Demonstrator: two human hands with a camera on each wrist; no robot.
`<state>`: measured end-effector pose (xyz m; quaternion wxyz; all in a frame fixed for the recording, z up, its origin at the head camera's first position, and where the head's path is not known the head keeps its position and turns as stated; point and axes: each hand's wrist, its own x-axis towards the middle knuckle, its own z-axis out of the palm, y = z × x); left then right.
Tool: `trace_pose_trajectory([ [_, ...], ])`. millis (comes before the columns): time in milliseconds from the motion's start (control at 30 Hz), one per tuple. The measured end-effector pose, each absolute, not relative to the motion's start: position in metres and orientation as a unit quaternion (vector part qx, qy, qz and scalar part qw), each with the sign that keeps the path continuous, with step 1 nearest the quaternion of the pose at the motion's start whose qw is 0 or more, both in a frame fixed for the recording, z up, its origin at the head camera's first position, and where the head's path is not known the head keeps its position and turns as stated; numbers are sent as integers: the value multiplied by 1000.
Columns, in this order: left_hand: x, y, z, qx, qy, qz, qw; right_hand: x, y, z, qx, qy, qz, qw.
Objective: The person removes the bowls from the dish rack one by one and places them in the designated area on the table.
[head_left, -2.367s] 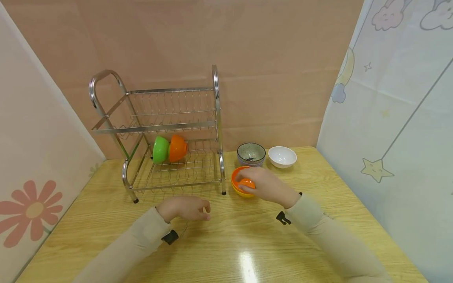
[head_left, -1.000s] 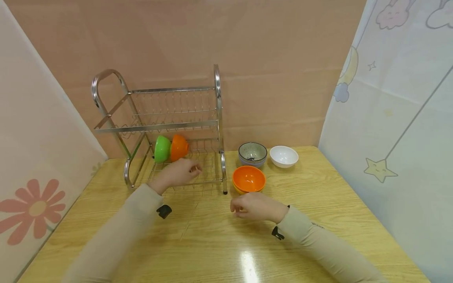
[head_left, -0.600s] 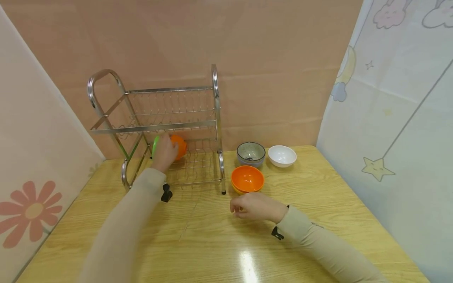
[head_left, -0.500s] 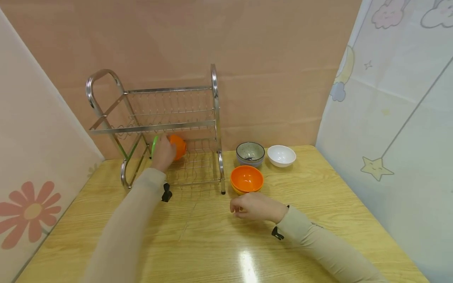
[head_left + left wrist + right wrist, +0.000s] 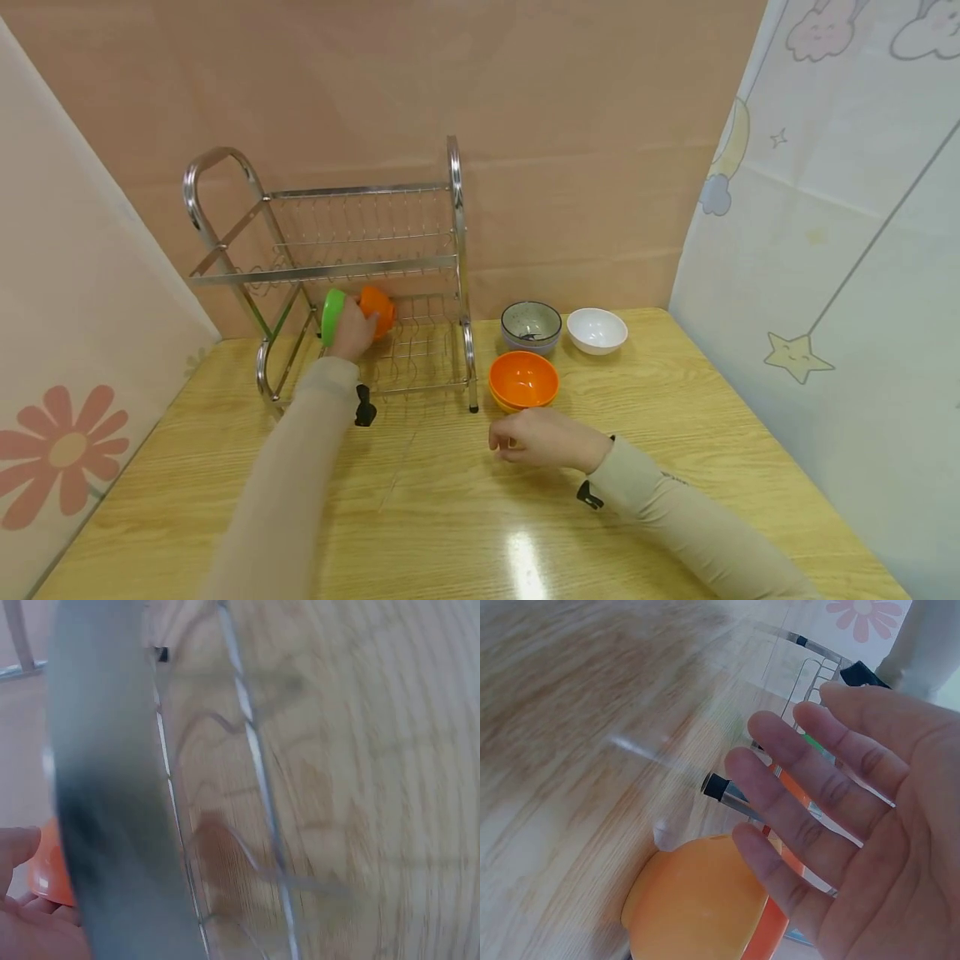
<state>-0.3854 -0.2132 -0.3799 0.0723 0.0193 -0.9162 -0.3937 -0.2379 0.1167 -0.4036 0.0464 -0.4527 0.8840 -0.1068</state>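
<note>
My left hand (image 5: 352, 331) reaches into the lower tier of the metal dish rack (image 5: 397, 387). Its thumb and fingers are at the orange bowl (image 5: 378, 308), apparently gripping its edge; the left wrist view shows the thumb (image 5: 16, 844) beside that bowl (image 5: 51, 866), partly behind a blurred rack bar. Just left of the hand, the green bowl (image 5: 332, 317) stands on its side, partly covered by it. My right hand (image 5: 547, 440) hovers low over the table with relaxed fingers, holding nothing. Close to it stands an orange bowl (image 5: 523, 379) nested in a yellow bowl (image 5: 697, 900).
Behind the nested bowls stand a speckled grey bowl (image 5: 532, 321) and a white bowl (image 5: 597, 331) on the wooden table (image 5: 450, 517). The upper rack tier (image 5: 360, 221) hangs over my left hand. Printed cloths line the back and both sides.
My right hand has left the nested bowls and drawn back toward me. My left hand has gone from the table into the lower tier, then shifted slightly right, uncovering more of the green bowl.
</note>
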Motion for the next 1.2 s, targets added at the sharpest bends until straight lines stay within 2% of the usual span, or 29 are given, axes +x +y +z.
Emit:
trace_pose_trajectory([
  [333, -389, -212, -379, 66, -857, -510, 37, -238, 117, -405, -450, 885, -110, 49],
  [600, -383, -219, -378, 83, -841, -532, 47, -237, 117, -404, -442, 887, -119, 54],
  [800, -377, -222, -368, 102, -771, -627, 43, -238, 117, -401, -445, 886, -121, 50],
  [967, -368, -225, -358, 80, -755, -650, 43, -238, 116, -400, -447, 885, -119, 50],
  [1200, -350, -221, -340, 27, -780, -625, -1, -240, 112, -400, -446, 884, -128, 49],
])
